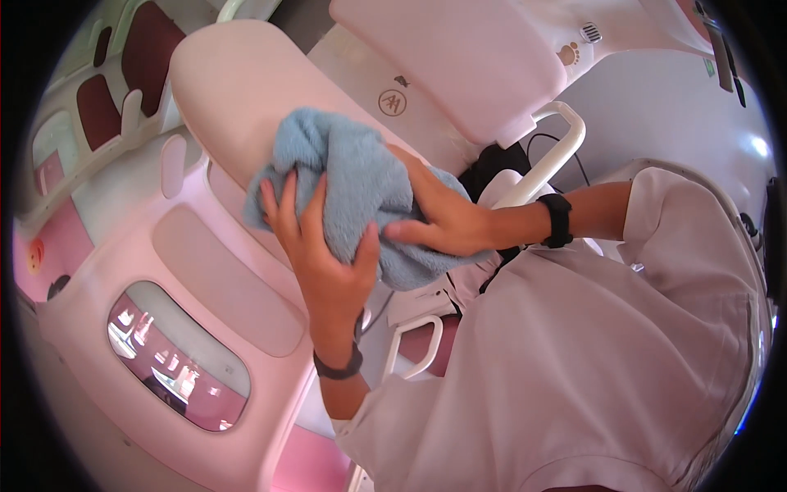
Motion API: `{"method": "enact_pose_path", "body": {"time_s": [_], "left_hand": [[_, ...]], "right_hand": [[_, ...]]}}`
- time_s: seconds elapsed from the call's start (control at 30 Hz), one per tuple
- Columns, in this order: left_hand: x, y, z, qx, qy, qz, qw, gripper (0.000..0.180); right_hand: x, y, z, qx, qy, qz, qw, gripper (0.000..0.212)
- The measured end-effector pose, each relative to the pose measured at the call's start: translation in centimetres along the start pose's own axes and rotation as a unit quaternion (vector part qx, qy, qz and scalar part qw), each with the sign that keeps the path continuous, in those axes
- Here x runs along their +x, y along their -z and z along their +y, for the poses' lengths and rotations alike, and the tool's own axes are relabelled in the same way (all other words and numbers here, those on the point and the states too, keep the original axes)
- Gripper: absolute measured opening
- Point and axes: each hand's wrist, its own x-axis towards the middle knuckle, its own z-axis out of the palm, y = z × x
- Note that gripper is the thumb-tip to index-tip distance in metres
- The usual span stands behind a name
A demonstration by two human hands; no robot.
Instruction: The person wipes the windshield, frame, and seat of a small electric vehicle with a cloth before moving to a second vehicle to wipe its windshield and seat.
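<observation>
A blue fluffy cloth is bunched between my two hands, over the lower part of a long, rounded, pale pink pad. My left hand grips the cloth from its near left side, fingers curved over the folds and the thumb pointing up. From the right, my right hand presses into the same cloth, its thumb toward the left hand and its fingers partly hidden behind the folds. Both wrists wear dark bands.
On the left stands a pink panel with a mirror-like oval window. A second pink pad is at the far side. White curved handles stick out beside my right forearm and below the cloth. Dark red padded seats show at upper left.
</observation>
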Motion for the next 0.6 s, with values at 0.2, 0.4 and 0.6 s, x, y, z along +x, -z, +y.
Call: {"method": "enact_pose_path", "body": {"time_s": [0.2, 0.4, 0.6], "left_hand": [[2.2, 2.7, -2.3, 0.018, 0.006, -0.035, 0.999, 0.061], [7.1, 4.8, -6.0, 0.027, 0.000, -0.057, 0.998, 0.056], [11.7, 5.4, -8.8, 0.079, -0.043, -0.042, 0.995, 0.049]], "right_hand": [[5.5, -2.0, 1.4, -0.012, -0.016, -0.011, 1.000, 0.085], [12.7, -3.9, 4.1, 0.030, 0.037, 0.023, 0.999, 0.082], [18.6, -4.0, 5.5, 0.055, 0.055, 0.045, 0.996, 0.082]]}}
